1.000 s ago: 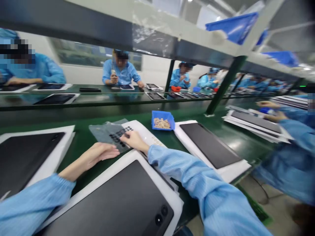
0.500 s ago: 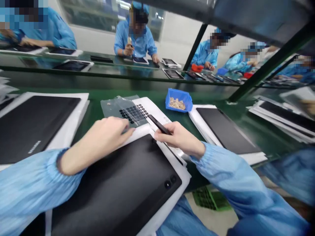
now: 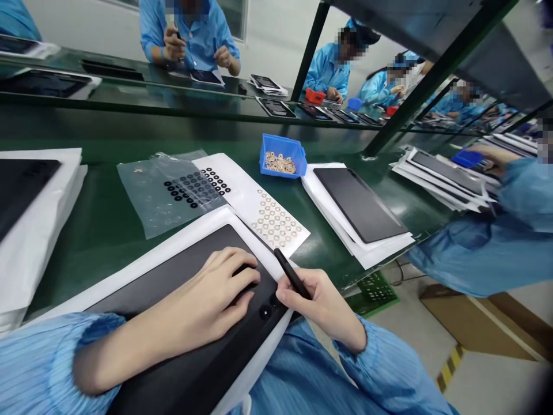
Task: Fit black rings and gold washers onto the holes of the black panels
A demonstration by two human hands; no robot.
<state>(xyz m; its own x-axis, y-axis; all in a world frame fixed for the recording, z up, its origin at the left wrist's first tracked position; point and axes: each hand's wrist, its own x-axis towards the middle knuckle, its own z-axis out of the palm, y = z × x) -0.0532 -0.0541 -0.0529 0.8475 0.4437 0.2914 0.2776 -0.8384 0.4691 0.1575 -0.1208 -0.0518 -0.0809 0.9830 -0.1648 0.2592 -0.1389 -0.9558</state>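
Tablet: the large dark tablet (image 3: 190, 374) lies face down, nearest the wearer, on a white liner (image 3: 173, 248); likely stiff, fairly light for its breadth, its smooth back apt to slide and mark. Best taken by opposite edges, clear of the lens (image 3: 265, 312).

Left hand: the left hand (image 3: 224, 291) rests palm down on the tablet's back, fingers loosely bent, gripping nothing that shows; what lies under the fingertips is hidden.

Black stick: the right hand (image 3: 313, 300) is closed on a slim black stick (image 3: 290, 273), thumb against fingers, its far end slanting up beside the tablet's edge. Probably light and rigid; a pinch near the lower part suits it.

Ring sheet: beyond the liner, a white sheet (image 3: 239, 181) carries pale rings (image 3: 279, 222); likely tiny and easily bent, best lifted by the rim.

Black rings: these dark rings (image 3: 190, 187) lie by a clear, limp-looking plastic sleeve (image 3: 149, 199).

Blue tray: farther back on the green surface (image 3: 99, 190), a tray (image 3: 276, 142) holds loose rings.
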